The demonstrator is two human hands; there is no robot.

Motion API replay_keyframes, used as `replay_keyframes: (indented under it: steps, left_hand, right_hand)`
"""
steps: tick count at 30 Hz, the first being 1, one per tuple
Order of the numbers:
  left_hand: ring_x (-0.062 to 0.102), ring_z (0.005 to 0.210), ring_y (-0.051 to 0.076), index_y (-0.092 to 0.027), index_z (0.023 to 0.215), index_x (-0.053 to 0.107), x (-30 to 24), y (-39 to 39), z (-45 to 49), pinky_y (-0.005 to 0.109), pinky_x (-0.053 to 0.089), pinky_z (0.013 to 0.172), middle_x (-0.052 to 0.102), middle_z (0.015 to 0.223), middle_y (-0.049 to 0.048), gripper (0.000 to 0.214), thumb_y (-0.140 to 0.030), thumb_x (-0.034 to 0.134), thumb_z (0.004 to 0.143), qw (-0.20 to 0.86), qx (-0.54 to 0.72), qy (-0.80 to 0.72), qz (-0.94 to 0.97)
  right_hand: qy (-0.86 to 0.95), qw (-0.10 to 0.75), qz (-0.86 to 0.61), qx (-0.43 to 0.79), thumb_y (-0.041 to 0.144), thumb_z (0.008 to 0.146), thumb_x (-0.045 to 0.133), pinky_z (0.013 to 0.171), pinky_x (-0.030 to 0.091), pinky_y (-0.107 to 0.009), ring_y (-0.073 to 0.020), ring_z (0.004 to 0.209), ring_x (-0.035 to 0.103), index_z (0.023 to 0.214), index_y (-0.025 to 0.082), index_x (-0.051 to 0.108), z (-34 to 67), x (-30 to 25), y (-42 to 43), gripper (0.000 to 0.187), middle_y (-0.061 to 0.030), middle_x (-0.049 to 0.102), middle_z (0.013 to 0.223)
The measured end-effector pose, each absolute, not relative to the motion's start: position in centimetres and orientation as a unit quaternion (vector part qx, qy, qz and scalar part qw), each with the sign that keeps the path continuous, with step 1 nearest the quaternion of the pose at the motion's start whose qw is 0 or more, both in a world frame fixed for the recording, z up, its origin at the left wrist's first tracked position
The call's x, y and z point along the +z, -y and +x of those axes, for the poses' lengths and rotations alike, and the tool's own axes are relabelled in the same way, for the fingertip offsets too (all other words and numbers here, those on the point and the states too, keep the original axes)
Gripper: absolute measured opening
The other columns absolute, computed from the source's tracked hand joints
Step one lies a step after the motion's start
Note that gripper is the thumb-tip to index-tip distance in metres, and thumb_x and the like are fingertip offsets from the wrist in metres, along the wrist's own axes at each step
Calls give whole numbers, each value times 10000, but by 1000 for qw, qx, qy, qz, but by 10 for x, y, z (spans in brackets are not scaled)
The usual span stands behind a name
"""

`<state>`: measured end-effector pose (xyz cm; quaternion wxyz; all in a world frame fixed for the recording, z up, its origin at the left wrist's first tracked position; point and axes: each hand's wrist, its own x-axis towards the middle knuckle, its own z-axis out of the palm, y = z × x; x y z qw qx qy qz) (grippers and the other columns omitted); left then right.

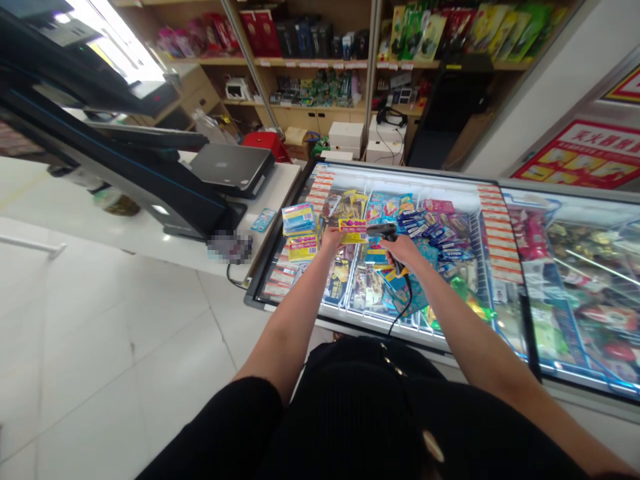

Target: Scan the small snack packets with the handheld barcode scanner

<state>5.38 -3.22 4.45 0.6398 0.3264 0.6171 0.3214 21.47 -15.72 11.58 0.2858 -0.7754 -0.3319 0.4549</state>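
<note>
Left hand: the left hand pinched a small yellow packet with pink print by its edge.
Right hand: the right hand was closed round a black handheld barcode scanner, just beside the packet.
Surface: a glass-lidded chest freezer, full of bright wrappers, lay under both hands.
Counter: a white checkout counter carried a black till terminal, left of the freezer.
Room: wooden shelves of goods lined the back; pale tiled floor.

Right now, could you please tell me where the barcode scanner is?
In the head view, the barcode scanner is in the right hand, just right of centre above the glass-topped freezer, next to the yellow packet in the left hand.
</note>
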Motion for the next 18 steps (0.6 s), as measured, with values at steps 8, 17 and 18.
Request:
replay_keyframes:
  steps: [8, 17, 18]
  left_hand:
    - [625, 623, 134, -148, 739, 504, 41, 53, -14, 282, 528, 632, 563, 602, -14, 180, -126, 668, 669, 654, 325, -604, 319]
    - [635, 663, 146, -164, 710, 482, 48, 50, -81, 266, 519, 625, 599, 660, 4, 185, -114, 659, 687, 627, 353, -635, 281]
    - [640, 676, 154, -165, 718, 483, 47, 48, -86, 268, 518, 630, 603, 665, 8, 202, -122, 675, 675, 626, 355, -637, 277]
  right_hand:
    - [378, 267, -761, 454, 323, 768, 617, 397, 425, -223, -139, 396, 543, 596, 165, 519, 178, 115, 141, 254, -41, 576, 497]
    - [429, 230, -752, 445, 313, 789, 557, 399, 422, -228, -138, 368, 525, 533, 169, 490, 136, 124, 124, 302, -40, 549, 449]
    - [432, 225, -752, 443, 317, 791, 556, 400, 423, -230, -138, 365, 523, 529, 170, 487, 133, 124, 123, 308, -38, 547, 448]
